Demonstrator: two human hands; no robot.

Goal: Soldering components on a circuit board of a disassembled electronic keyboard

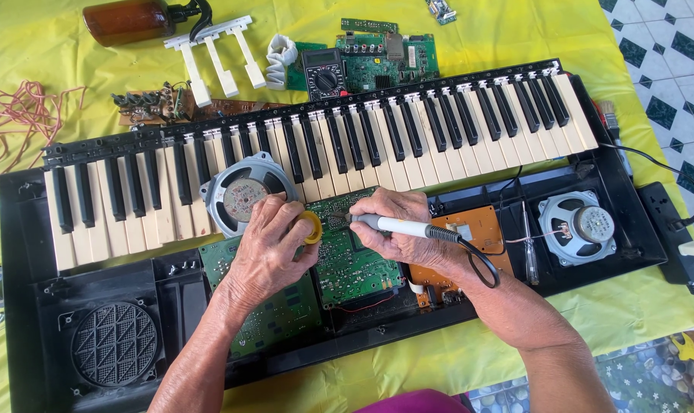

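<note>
An opened electronic keyboard (pixel 26 252) lies across the yellow cloth, its keys at the top. My right hand (pixel 397 229) holds a grey soldering iron (pixel 397 225) with its tip pointing left over the green circuit board (pixel 347 260). My left hand (pixel 270 245) grips a small yellow spool (pixel 312 227) right next to the iron's tip. A loose round speaker (pixel 244 197) rests on the keys just above my left hand.
A second speaker (pixel 578 226) sits in the case at right, with a screwdriver (pixel 527 245) beside an orange board (pixel 481 229). Behind the keys lie a multimeter (pixel 325 74), green boards (pixel 389 57), loose white keys (pixel 221 53), a brown bottle (pixel 129 21) and red wire (pixel 18 115). A black power strip (pixel 672 222) lies at right.
</note>
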